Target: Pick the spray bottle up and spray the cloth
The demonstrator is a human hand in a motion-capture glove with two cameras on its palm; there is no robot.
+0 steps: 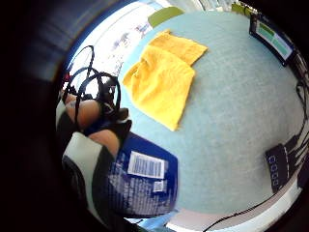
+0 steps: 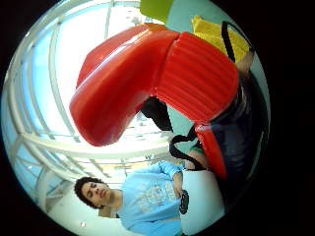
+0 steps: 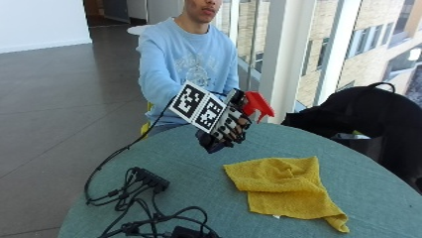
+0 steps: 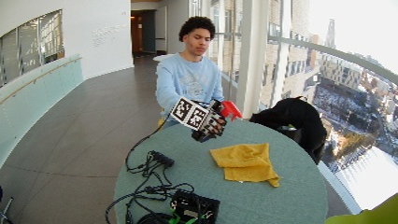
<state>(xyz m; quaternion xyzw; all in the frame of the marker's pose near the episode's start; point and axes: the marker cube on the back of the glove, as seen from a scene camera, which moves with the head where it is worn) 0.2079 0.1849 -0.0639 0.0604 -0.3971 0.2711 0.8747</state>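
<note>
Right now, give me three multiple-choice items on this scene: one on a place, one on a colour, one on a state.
1. Where is the yellow cloth?
A. flat on the round table
B. over the black bag
C. in the bare hand

2. What colour is the spray bottle head?
A. green
B. red
C. white

3. What is the gloved right hand doing?
A. resting flat
B. pinching the cloth
C. holding the bottle above the table

Answers: 1 A, the cloth lies on the tabletop; 2 B, the trigger head shows red; 3 C, fingers curl round the raised bottle.
</note>
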